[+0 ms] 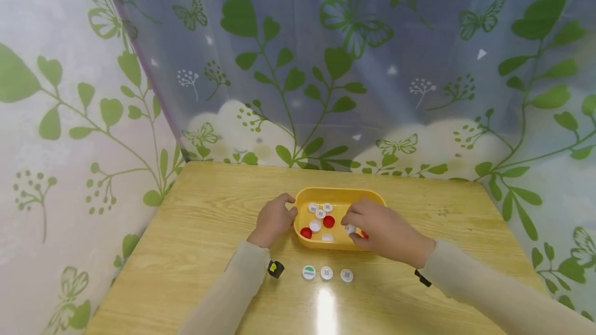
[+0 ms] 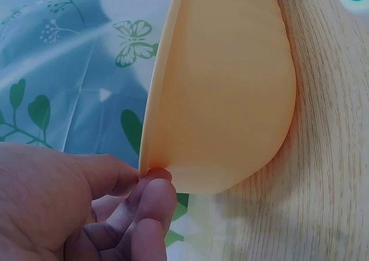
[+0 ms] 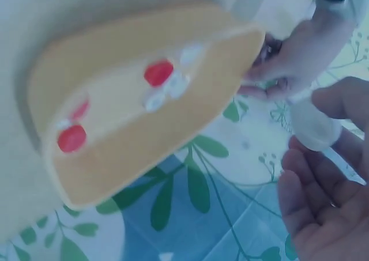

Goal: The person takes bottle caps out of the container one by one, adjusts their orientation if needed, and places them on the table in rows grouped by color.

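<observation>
A yellow plastic tub (image 1: 335, 245) stands on the wooden table with red and white bottle caps inside. My left hand (image 1: 274, 219) pinches the tub's left end at the rim, thumb and fingers on either side, as the left wrist view shows. Over the tub's right part, my right hand (image 1: 388, 231) holds a white bottle cap (image 3: 314, 128) between thumb and fingers. Among the caps in the tub are a red cap (image 1: 328, 221) near the middle and another red cap (image 1: 306, 232) at the left; my right hand partly hides one at the right.
On the table (image 1: 223, 190) in front of the tub, three white caps lie in a row: a cap with a green mark (image 1: 309, 272), a middle cap (image 1: 326, 273) and a right cap (image 1: 346, 275). Leaf-patterned curtains (image 1: 298, 66) hang behind the table and at both sides.
</observation>
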Demonstrator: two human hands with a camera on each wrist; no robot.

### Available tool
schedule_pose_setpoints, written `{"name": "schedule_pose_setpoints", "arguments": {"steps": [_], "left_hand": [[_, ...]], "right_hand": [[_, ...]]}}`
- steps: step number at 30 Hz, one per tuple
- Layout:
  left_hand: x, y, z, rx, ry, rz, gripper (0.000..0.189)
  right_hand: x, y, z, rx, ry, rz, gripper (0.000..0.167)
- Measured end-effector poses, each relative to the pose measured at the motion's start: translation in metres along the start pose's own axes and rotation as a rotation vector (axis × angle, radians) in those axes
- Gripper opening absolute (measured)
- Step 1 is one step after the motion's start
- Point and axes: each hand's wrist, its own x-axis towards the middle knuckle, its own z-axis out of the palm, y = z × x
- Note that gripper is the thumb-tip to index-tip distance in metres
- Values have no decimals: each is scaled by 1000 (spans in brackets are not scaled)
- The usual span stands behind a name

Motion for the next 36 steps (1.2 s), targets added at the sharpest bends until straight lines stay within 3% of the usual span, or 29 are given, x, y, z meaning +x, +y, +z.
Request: {"name": "schedule_pose_setpoints", "arguments": {"steps": [9,11,16,22,36], "left_hand": [[0,0,-1,-3,-6,6,31],[-1,0,-1,-6,-5,6,30],[0,1,0,-13,-6,5,29],[1,-1,2,-11,-7,-4,29],[1,-3,2,-11,-10,-4,31]], "right_hand": [[-51,-17,25,49,130,-26,33],[-62,-17,35,55,120,6,31],[-80,-14,55,111,4,139,24],[-89,-9,75,131,-58,201,16],[-95,-5,93,157,-46,260,16]]}}
